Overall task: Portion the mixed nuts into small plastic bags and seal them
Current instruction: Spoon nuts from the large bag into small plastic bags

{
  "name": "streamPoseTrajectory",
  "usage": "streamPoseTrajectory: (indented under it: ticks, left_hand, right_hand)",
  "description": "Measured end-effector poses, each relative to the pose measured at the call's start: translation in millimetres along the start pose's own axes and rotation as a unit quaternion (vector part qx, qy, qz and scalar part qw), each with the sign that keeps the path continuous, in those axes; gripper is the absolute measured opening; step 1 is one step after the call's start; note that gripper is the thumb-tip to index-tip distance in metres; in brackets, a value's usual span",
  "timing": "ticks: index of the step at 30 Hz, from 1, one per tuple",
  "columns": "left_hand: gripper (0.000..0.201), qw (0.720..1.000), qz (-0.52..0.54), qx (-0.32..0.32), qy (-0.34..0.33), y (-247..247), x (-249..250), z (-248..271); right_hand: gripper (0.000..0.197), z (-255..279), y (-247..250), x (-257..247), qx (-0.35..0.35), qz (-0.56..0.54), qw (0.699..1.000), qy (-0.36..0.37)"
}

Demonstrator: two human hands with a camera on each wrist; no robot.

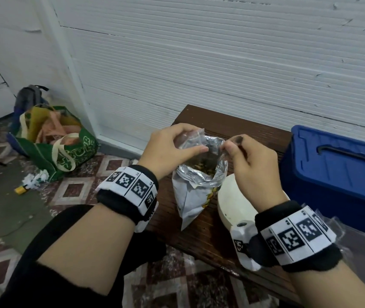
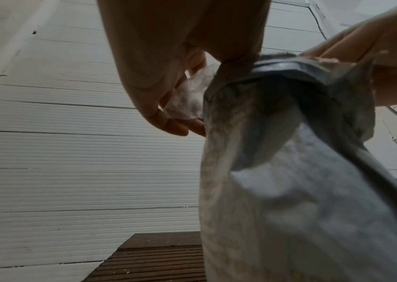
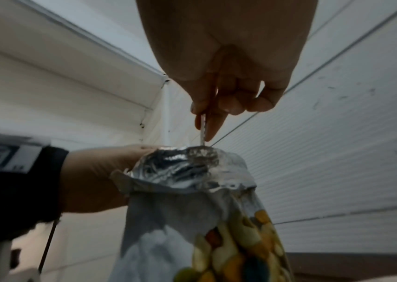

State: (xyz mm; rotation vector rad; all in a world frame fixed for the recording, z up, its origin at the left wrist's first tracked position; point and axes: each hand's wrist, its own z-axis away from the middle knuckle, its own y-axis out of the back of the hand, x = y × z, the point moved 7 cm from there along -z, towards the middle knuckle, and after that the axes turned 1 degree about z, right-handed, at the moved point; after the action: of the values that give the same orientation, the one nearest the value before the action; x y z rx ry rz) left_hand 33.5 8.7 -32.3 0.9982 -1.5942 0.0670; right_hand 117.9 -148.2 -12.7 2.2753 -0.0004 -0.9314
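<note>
An open foil-lined nut bag stands on the dark wooden bench, with mixed nuts showing inside. My left hand pinches a small clear plastic bag at the left side of the nut bag's mouth. In the left wrist view the plastic bag is crumpled in the fingers. My right hand grips a spoon with a brown handle and a metal stem. The stem points down into the nut bag, and its end is hidden inside.
A white bowl sits just right of the nut bag, under my right wrist. A blue lidded box fills the bench's right side, with loose clear bags in front of it. A green shopping bag stands on the floor to the left.
</note>
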Motion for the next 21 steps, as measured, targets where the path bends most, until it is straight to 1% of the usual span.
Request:
streamPoseTrajectory:
  ticks: [2, 6, 10, 13, 15, 19, 21]
  left_hand:
    - [0.037, 1.000, -0.003, 0.002, 0.001, 1, 1, 0]
    - [0.040, 1.000, -0.003, 0.005, 0.010, 1, 1, 2]
    - [0.038, 1.000, -0.001, -0.004, 0.017, 2, 3, 3]
    - [0.042, 1.000, 0.001, -0.002, 0.020, 5, 4, 2]
    - [0.046, 1.000, -0.006, -0.004, 0.019, 8, 6, 1]
    - [0.041, 0.999, -0.023, -0.012, 0.021, 16, 9, 0]
    - [0.040, 0.999, -0.031, -0.024, 0.021, 20, 10, -1]
  right_hand:
    - [0.020, 1, -1, 7, 0.001, -0.036, 0.998, -0.056]
    - [0.025, 7, -4, 20, 0.011, -0.109, 0.981, -0.159]
    - [0.032, 8, 5, 32, 0.072, -0.135, 0.963, -0.222]
    - [0.029, 7, 16, 39, 0.106, -0.146, 0.951, -0.253]
    - [0.026, 5, 23, 42, 0.117, -0.147, 0.947, -0.261]
    - [0.023, 2, 35, 46, 0.145, -0.163, 0.936, -0.276]
    - [0.023, -1, 41, 46, 0.156, -0.157, 0.935, -0.276]
